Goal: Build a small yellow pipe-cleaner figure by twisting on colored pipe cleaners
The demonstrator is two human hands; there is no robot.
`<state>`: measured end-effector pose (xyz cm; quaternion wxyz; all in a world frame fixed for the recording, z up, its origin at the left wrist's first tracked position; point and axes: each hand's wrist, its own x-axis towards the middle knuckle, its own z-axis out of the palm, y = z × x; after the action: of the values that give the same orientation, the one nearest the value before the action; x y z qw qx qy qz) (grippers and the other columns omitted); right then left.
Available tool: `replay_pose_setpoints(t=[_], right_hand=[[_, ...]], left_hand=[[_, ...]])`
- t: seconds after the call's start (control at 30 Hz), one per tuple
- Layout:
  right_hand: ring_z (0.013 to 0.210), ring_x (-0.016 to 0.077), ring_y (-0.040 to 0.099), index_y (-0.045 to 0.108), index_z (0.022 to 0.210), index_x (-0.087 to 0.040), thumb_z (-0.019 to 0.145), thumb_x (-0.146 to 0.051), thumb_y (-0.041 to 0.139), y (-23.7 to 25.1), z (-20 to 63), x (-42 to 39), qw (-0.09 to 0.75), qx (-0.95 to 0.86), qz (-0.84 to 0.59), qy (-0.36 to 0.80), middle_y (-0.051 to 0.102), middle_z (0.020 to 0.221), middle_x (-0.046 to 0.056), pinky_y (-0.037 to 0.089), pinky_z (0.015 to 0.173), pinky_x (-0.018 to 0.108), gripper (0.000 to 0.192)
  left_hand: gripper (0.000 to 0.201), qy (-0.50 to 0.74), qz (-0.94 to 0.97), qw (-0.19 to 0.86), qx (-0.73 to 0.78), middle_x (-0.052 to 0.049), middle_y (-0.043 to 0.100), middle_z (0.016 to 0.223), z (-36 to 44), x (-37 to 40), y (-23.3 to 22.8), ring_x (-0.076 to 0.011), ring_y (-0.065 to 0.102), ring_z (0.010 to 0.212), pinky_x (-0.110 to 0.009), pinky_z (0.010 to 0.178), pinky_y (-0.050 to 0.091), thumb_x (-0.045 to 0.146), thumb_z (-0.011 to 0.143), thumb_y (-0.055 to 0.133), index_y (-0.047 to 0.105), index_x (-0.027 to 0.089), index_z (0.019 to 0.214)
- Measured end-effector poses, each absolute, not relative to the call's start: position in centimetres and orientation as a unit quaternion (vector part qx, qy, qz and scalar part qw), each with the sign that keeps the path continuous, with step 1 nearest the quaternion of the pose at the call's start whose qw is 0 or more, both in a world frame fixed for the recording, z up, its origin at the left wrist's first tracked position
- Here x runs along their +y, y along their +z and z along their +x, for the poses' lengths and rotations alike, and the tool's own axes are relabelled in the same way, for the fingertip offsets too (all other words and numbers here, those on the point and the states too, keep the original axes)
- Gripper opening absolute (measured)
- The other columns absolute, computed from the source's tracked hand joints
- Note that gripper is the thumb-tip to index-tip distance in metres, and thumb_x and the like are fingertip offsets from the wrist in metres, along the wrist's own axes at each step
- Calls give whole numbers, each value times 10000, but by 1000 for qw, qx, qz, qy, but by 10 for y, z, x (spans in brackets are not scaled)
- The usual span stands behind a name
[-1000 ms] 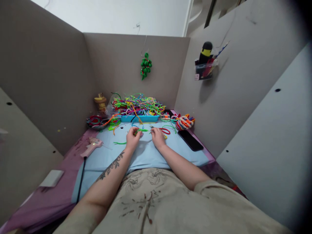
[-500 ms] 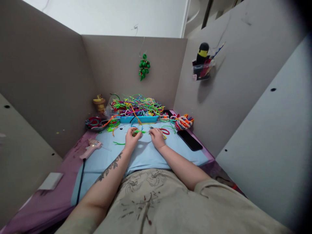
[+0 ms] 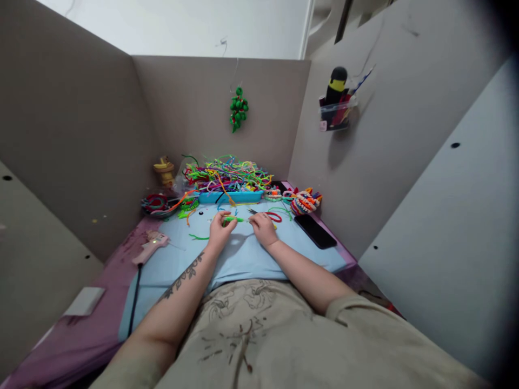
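A blue cloth [image 3: 243,262] overlies a purple cover [image 3: 93,335], probably as protection. Behind, a blue tray [image 3: 247,198] gathers heaped coloured strands [image 3: 227,175], presumably within reach. The left hand [image 3: 220,229] pinches a slim green piece [image 3: 234,219] above the cloth, seemingly for steadiness; the right hand [image 3: 263,229], fingertips narrowed, meets its far end, though whether it grips cannot be told.

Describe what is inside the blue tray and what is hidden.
The blue tray holds a tangled heap of multicoloured strands, piled above its rim. The heap hides the tray's floor and anything buried underneath.
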<state>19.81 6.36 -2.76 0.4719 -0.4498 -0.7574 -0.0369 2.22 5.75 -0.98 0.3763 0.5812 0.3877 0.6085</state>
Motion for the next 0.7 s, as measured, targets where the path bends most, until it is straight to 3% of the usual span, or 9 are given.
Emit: replay_pose_setpoints(t=[0.53, 0.6, 0.7], right_hand=[[865, 210, 519, 630, 837, -197, 826, -165, 487, -30, 199, 65, 465, -761, -451, -39, 611, 838, 63, 405, 806, 329, 147], [866, 207, 528, 627, 838, -195, 827, -167, 484, -29, 198, 64, 473, -749, -462, -35, 615, 847, 62, 408, 809, 325, 147], [857, 199, 544, 619, 863, -191, 836, -185, 470, -28, 195, 63, 487, -724, -488, -28, 617, 861, 62, 422, 781, 305, 152]], left_hand=[[403, 585, 601, 366, 403, -43, 638, 816, 23, 55, -7, -150, 606, 709, -265, 650, 470, 317, 655, 673, 539, 166, 1003], [423, 587, 625, 315, 407, -57, 633, 858, 23, 53, -4, -167, 607, 765, -293, 697, 471, 316, 670, 661, 528, 173, 1045], [518, 639, 624, 144, 427, -116, 562, 1083, 22, 49, 0, -220, 548, 990, -363, 850, 426, 313, 644, 690, 506, 173, 1108]])
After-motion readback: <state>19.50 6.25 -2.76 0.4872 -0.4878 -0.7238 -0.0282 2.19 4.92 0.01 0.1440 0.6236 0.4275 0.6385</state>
